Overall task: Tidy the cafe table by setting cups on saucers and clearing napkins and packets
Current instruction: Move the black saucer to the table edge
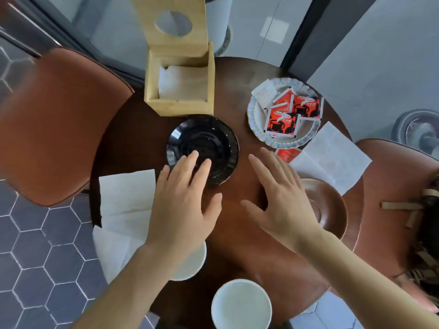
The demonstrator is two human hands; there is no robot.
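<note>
So far, little of the tidying appears to be done. At the left edge of the round wooden worktop a loose white napkin is spread, partly hanging over the rim — it is not yet cleared. Behind it the wooden napkin box is seen with its lid raised and folded napkins inside, which is judged the likely home for the loose ones. The black saucer lies bare near the middle, no cup on it; the left hand is held over its near edge with fingers spread, its grip apart and clamped on nothing. A white cup is half hidden beneath that wrist, and a second white cup stands at the near edge — neither is set on a saucer. The right hand is stretched flat above the bare wood, grip likewise apart and empty. Under and just beyond it a brown saucer waits, also without a cup. Farther back, red packets are gathered on a white scalloped plate, yet one stray red packet lies off the plate beside a second loose napkin at the right. Brown chairs crowd both sides; the box stands close behind the black saucer, so reaching past it is judged tight.
</note>
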